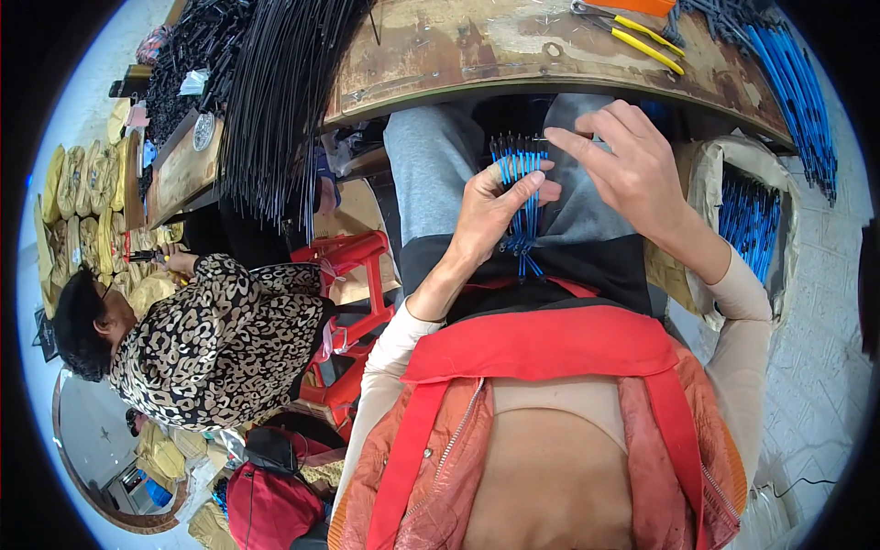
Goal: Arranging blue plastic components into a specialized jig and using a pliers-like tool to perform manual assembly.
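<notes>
Above my lap, my left hand (502, 200) is closed round a bundle of thin blue cables (520, 220) with black ends. The black tips (518, 145) stick up past my fingers in a fairly even row, and the other ends fan out below my palm. My right hand (627, 158) is raised at the bundle's upper right, fingers bent and index fingertip close to the black tips. Its thumb and index finger come together there, but whatever they pinch is too small to make out.
Yellow-handled pliers (646, 41) lie on the worn wooden table (440, 55). Long black cables (284, 110) hang off its left side, blue cables (796, 101) off its right. An open sack (706, 183) of blue pieces stands to my right. A co-worker (215, 339) sits at left near red stools (353, 275).
</notes>
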Tool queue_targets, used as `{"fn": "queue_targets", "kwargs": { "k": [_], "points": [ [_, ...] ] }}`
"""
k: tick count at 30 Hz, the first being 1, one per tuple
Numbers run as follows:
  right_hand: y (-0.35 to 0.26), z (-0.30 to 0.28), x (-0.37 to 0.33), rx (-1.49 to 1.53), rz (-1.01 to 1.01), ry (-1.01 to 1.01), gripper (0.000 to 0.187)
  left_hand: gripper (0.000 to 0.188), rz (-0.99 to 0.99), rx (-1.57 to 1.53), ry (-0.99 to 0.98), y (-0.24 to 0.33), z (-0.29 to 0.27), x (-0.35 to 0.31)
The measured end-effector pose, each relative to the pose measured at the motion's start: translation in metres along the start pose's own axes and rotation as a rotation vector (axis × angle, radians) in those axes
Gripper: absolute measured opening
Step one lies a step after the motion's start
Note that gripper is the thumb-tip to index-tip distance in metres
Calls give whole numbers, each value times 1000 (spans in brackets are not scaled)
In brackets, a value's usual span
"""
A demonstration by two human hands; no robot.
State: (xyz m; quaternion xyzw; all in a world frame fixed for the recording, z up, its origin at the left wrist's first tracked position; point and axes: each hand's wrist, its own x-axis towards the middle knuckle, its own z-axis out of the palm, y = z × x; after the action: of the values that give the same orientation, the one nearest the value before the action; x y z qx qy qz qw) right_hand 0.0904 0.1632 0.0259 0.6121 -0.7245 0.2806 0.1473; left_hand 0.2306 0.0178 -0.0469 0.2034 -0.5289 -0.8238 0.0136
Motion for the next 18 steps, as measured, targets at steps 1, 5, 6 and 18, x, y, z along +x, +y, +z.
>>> {"fn": "queue_targets", "kwargs": {
  "k": [1, 5, 6, 18],
  "points": [
    [0, -1, 1, -15, 0, -5, 30, 25, -2, 1, -1, 1, 0, 0],
    [3, 9, -5, 240, 177, -15, 27, 25, -1, -4, -24, 3, 0, 3],
    [1, 12, -7, 324, 253, -2, 28, 25, 0, -13, -29, 3, 0, 4],
    [-5, 13, -12, 240, 193, 19, 36, 25, 8, -36, -16, -3, -1, 4]
  ]
}}
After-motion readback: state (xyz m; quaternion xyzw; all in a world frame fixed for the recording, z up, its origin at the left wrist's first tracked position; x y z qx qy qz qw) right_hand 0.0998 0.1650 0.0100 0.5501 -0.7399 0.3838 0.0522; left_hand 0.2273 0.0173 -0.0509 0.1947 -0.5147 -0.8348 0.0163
